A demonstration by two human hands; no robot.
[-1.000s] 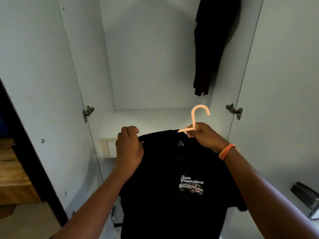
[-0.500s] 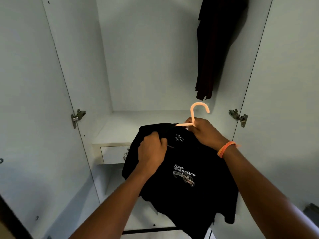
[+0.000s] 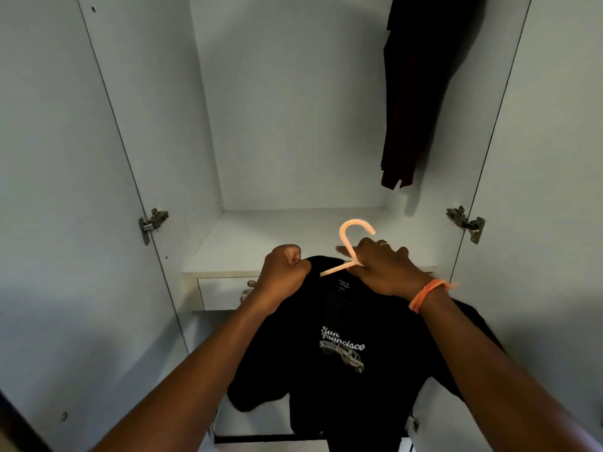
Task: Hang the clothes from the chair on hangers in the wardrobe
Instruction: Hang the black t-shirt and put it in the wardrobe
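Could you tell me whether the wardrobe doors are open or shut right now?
Open: both doors are swung outward, showing the dark garment hanging inside.

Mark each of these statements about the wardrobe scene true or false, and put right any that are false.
1. The right hand holds the peach plastic hanger by the base of its hook. True.
2. The black T-shirt bears the words "New York". False: it reads "San Francisco" above a small picture of a vehicle.
3. The left hand grips the T-shirt's shoulder edge. True.
4. The hanger's hook is already over a rail. False: it stands free in the air above the right hand.
5. A dark garment hangs at the wardrobe's upper right. True.
6. The orange wristband is on the left wrist. False: it is on the right wrist.
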